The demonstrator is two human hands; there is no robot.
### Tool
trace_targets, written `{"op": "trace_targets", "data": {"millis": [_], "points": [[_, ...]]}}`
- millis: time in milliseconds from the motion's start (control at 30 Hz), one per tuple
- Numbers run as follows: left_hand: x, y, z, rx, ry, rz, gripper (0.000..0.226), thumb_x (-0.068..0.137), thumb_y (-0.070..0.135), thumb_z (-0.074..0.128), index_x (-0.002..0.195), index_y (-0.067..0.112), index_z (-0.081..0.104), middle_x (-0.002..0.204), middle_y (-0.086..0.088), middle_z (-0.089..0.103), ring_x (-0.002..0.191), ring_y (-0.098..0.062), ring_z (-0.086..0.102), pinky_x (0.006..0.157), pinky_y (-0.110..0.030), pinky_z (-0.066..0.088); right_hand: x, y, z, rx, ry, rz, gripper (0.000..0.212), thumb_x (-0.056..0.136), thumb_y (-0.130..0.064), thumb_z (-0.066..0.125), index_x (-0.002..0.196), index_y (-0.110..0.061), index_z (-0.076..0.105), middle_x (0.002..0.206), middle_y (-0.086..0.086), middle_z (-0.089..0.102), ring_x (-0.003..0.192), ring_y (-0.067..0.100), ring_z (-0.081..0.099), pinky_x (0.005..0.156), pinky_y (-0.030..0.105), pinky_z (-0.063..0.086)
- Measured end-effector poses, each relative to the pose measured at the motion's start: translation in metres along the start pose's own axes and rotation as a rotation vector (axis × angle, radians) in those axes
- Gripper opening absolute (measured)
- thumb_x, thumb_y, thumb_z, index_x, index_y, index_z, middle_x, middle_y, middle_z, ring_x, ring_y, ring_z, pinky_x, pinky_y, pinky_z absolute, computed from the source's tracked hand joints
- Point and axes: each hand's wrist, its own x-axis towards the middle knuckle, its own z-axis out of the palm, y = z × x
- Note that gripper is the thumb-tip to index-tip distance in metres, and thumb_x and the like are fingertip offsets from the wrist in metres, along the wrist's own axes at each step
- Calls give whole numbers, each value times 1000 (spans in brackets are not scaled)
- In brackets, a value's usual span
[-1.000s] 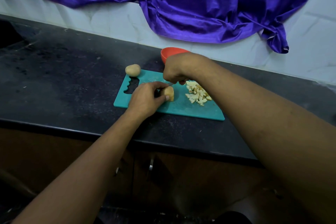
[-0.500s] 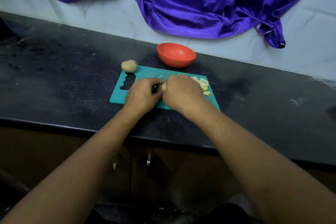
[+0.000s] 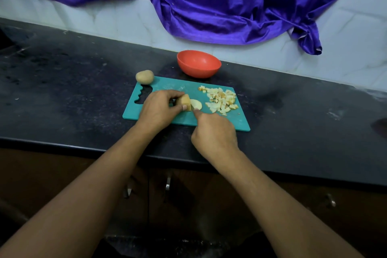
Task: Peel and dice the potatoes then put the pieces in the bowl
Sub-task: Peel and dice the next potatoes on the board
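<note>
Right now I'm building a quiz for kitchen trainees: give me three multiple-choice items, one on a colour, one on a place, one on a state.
1. What colour is the round plastic bowl? A white; B green; C orange-red.
2. Where is the whole unpeeled potato? A in the bowl; B at the far left corner of the teal plastic cutting board; C on the floor.
3. What does the left hand do? A grips a cut potato chunk; B lies flat; C lifts the bowl.
Key: C, its wall is orange-red; B, it sits by that corner; A, fingers and thumb curl round the chunk.
</note>
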Motion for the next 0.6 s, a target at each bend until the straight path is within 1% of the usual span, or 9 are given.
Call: {"op": "trace_targets", "data": {"millis": [100, 133, 200, 267, 333, 367, 433, 533, 600], "points": [[-1, -1, 0, 21, -15, 8, 48, 86, 32, 81, 133, 26, 69, 129, 7, 70, 117, -10, 64, 107, -36, 49, 7, 13, 1, 228, 11, 105, 49, 102, -24, 54, 150, -34, 51, 121, 4, 66, 105, 24, 62, 86, 40, 55], [-1, -1, -1, 23, -19, 12, 48, 87, 31, 81, 133, 26, 68, 131, 7, 70, 118, -10, 64, 108, -37, 48, 13, 19, 2, 320, -5, 148, 46, 101, -24, 55, 147, -33, 55, 122, 2, 68, 101, 22, 63, 82, 37, 55], [-1, -3, -2, 11, -26, 13, 48, 88, 29, 80, 134, 25, 68, 131, 7, 70, 119, -11, 64, 108, -36, 48, 21, 28, -1, 479, -56, 210, 42, 100, -21, 57, 139, -33, 64, 120, 1, 71, 90, 17, 65, 65, 29, 48], [-1, -4, -2, -18, -23, -3, 47, 86, 27, 81, 131, 25, 69, 126, 6, 72, 114, -10, 66, 106, -35, 50, 29, 33, -11, 569, -64, 237, 37, 96, -17, 56, 126, -32, 71, 105, 4, 74, 78, 16, 66, 58, 25, 42], [0, -5, 0, -79, -4, -40, 43, 83, 27, 85, 124, 24, 71, 115, 7, 74, 106, -7, 67, 102, -36, 54, 37, 34, -26, 609, -63, 238, 29, 92, -12, 52, 109, -26, 71, 78, 2, 72, 57, 9, 58, 50, 23, 37], [0, -6, 1, -106, 8, -56, 41, 81, 27, 87, 118, 23, 72, 110, 8, 73, 102, -6, 67, 100, -36, 55, 42, 34, -35, 606, -63, 222, 25, 91, -10, 51, 104, -22, 69, 67, 1, 71, 49, 5, 52, 48, 23, 34], [0, -6, 2, -120, 23, -67, 36, 78, 29, 89, 109, 24, 72, 103, 11, 73, 98, -5, 67, 97, -36, 56, 49, 29, -56, 548, -85, 152, 24, 90, -10, 50, 100, -21, 68, 59, 0, 70, 44, 3, 48, 49, 24, 33], [0, -6, 2, -129, 24, -62, 32, 76, 33, 90, 103, 26, 74, 99, 14, 74, 97, -4, 68, 97, -37, 56, 55, 17, -80, 373, -154, 55, 29, 91, -9, 49, 104, -21, 73, 63, -2, 74, 56, 7, 56, 56, 24, 41], [0, -7, 1, -144, 17, -58, 31, 77, 33, 89, 104, 26, 75, 100, 14, 74, 97, -4, 68, 98, -38, 56, 59, 9, -88, 253, -177, 22, 33, 91, -8, 48, 108, -16, 75, 66, 0, 75, 69, 15, 66, 64, 30, 52]]}}
